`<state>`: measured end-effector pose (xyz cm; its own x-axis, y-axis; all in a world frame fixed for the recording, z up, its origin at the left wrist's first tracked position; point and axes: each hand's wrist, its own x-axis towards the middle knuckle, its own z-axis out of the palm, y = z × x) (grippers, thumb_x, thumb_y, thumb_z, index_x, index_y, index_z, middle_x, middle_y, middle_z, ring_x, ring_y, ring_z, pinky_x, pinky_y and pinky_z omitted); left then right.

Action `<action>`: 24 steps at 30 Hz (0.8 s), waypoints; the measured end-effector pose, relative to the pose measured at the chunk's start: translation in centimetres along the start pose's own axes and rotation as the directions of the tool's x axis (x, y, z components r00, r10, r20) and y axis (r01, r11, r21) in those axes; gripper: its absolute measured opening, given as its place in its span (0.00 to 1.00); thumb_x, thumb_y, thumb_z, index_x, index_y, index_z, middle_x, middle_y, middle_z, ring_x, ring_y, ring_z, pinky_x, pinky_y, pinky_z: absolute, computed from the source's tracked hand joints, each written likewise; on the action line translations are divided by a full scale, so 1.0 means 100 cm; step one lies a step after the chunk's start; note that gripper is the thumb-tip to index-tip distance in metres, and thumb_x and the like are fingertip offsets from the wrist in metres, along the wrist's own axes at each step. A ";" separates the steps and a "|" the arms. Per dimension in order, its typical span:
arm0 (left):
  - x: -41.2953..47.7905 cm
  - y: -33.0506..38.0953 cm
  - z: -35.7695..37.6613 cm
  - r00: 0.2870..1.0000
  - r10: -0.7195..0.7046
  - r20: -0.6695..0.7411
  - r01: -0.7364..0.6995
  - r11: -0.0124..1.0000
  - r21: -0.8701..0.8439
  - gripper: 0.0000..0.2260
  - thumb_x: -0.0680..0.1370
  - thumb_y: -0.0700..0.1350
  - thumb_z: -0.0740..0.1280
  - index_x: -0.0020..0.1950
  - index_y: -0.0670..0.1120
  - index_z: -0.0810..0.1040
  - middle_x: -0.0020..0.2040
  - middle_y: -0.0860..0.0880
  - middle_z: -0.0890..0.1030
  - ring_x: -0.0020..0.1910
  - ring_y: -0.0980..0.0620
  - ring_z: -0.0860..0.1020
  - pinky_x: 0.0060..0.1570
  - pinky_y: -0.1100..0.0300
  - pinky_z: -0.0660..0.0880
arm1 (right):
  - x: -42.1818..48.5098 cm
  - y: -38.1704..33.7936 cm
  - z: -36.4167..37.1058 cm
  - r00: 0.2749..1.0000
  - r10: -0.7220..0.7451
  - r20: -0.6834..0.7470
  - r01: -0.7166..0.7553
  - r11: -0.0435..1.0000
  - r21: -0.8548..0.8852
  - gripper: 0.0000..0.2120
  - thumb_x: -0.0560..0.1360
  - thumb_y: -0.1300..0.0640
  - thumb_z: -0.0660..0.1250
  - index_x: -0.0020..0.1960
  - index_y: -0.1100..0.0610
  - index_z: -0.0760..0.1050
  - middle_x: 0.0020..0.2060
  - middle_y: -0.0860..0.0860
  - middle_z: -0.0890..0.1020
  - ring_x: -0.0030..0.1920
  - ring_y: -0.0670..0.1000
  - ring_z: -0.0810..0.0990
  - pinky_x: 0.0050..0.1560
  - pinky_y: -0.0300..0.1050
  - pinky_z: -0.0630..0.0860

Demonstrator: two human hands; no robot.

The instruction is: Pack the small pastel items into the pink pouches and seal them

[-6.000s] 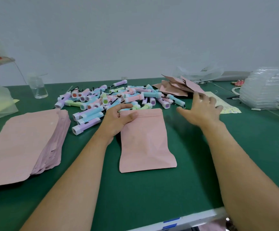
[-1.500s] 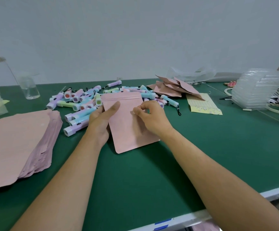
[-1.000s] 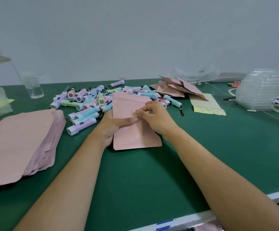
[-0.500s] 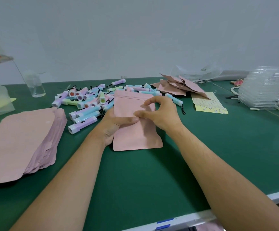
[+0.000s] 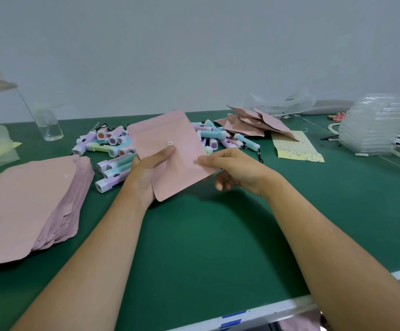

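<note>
Our left hand (image 5: 146,174) grips the pink pouch (image 5: 182,137) from below, its thumb laid across the front and the fingers hidden behind. Our right hand (image 5: 238,169) pinches the pouch's right edge between thumb and forefinger, the other fingers curled under.

We hold the pouch lifted off the table, tilted with its top leaning away and to the left, in front of the pastel items (image 5: 113,149). It is a flat, matte, dusty-pink rectangle with rounded lower corners and a faint band across near the top. We cannot tell whether it is sealed. A small white sticker (image 5: 170,143) sits on its front just above our left thumb; its marking is too small for us to read.

The green table mat (image 5: 206,240) carries a stack of flat pouches (image 5: 27,199) at our left and a loose heap of pouches (image 5: 254,123) at the back right, touching a yellow patterned sheet (image 5: 294,148). A clear bottle (image 5: 48,126) stands far left, and a stack of clear plastic trays (image 5: 373,130) stands far right. Strips of blue tape (image 5: 232,317) mark the table's near edge. A plain pale wall (image 5: 194,56) closes the room behind.
</note>
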<state>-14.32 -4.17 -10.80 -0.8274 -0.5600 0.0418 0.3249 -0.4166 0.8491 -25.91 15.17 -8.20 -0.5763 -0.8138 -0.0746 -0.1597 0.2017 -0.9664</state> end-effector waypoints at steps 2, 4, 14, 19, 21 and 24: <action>0.000 -0.001 0.001 0.999 0.004 0.039 -0.005 1.000 0.018 0.30 0.72 0.39 0.77 0.74 0.42 0.76 0.67 0.40 0.83 0.66 0.37 0.81 0.66 0.33 0.77 | 0.001 0.000 0.000 0.997 0.023 0.071 -0.023 1.000 -0.002 0.25 0.72 0.39 0.77 0.57 0.59 0.83 0.53 0.54 0.87 0.30 0.50 0.77 0.31 0.40 0.70; 0.001 -0.001 0.001 0.998 0.008 0.061 -0.008 1.000 0.010 0.30 0.73 0.38 0.78 0.75 0.40 0.76 0.68 0.39 0.82 0.67 0.36 0.80 0.66 0.34 0.77 | 0.001 0.001 0.000 0.990 0.061 0.126 -0.053 0.997 -0.063 0.19 0.72 0.40 0.77 0.53 0.55 0.84 0.50 0.56 0.87 0.29 0.50 0.76 0.28 0.39 0.69; 0.011 -0.007 -0.003 0.993 -0.044 0.109 0.043 0.999 0.011 0.23 0.77 0.41 0.76 0.71 0.43 0.76 0.65 0.47 0.85 0.65 0.48 0.83 0.65 0.51 0.80 | 0.020 0.008 -0.015 0.743 -0.246 -0.623 0.245 0.965 -0.090 0.12 0.74 0.52 0.74 0.37 0.60 0.80 0.28 0.50 0.80 0.24 0.50 0.70 0.27 0.42 0.70; 0.013 -0.010 -0.002 0.995 -0.016 0.100 0.006 0.995 0.100 0.18 0.80 0.43 0.73 0.70 0.44 0.78 0.63 0.47 0.86 0.64 0.47 0.84 0.63 0.50 0.81 | 0.046 0.012 -0.056 0.524 -0.361 -0.771 0.097 0.925 -0.367 0.18 0.80 0.51 0.66 0.37 0.63 0.77 0.31 0.57 0.82 0.34 0.64 0.81 0.38 0.58 0.80; 0.014 -0.010 -0.002 0.994 -0.008 0.108 -0.005 0.993 0.121 0.17 0.80 0.44 0.73 0.68 0.45 0.79 0.63 0.46 0.86 0.62 0.45 0.85 0.61 0.50 0.82 | 0.059 0.014 -0.074 0.467 -0.404 -0.786 -0.013 0.886 -0.463 0.18 0.83 0.50 0.63 0.40 0.61 0.75 0.32 0.53 0.79 0.37 0.62 0.80 0.37 0.53 0.75; 0.013 -0.012 0.000 0.994 0.002 0.107 -0.019 0.987 0.160 0.15 0.80 0.44 0.73 0.66 0.45 0.82 0.61 0.44 0.86 0.59 0.44 0.86 0.60 0.50 0.83 | 0.078 0.012 -0.095 0.385 -0.438 -0.813 -0.149 0.839 -0.523 0.13 0.84 0.52 0.61 0.42 0.54 0.71 0.31 0.45 0.72 0.38 0.59 0.76 0.36 0.48 0.67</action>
<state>-15.78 -4.42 -11.77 -0.8709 -0.4813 0.0994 0.2634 -0.2862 0.9212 -38.24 14.25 -7.64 -0.8033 0.0411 0.5941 -0.4671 0.5753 -0.6714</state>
